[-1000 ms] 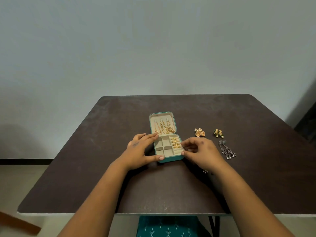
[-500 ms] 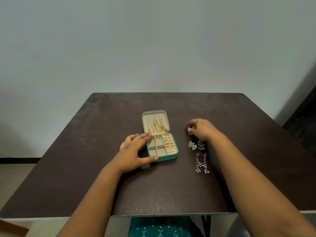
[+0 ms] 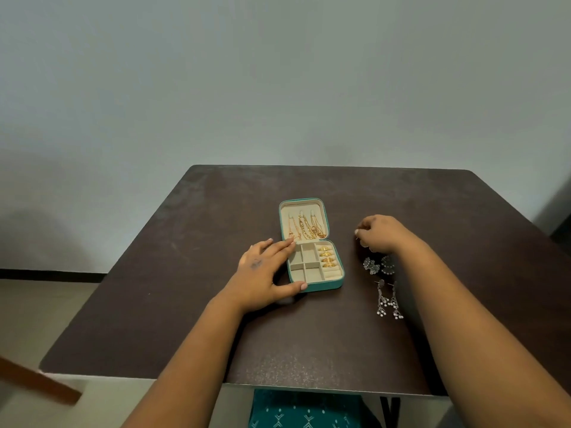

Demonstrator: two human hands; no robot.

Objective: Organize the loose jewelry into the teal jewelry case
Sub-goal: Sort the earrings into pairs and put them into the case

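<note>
The teal jewelry case [image 3: 327, 285] lies open mid-table. Gold chains [image 3: 306, 227] hang in its lid, and gold rings [image 3: 327, 257] fill its right-hand slot. The other compartments look bare. My left hand [image 3: 259, 273] rests against the case's left side, fingers straight, thumb along the front wall. My right hand [image 3: 380, 234] is curled on the table right of the case and pinches a small earring; only its thin post shows. Two round silver earrings [image 3: 372, 265] and a pair of silver drop earrings [image 3: 387, 299] lie loose near my right forearm.
The dark brown table [image 3: 185, 304] stands against a plain wall. A brown wooden piece [image 3: 37, 381] shows at the lower left, off the table. Teal patterned cloth [image 3: 302, 409] is visible under the table's front edge.
My right hand left the case's right edge and moved back and right, where the gold earrings lay; they are now hidden under it. My left hand stayed on the case.
</note>
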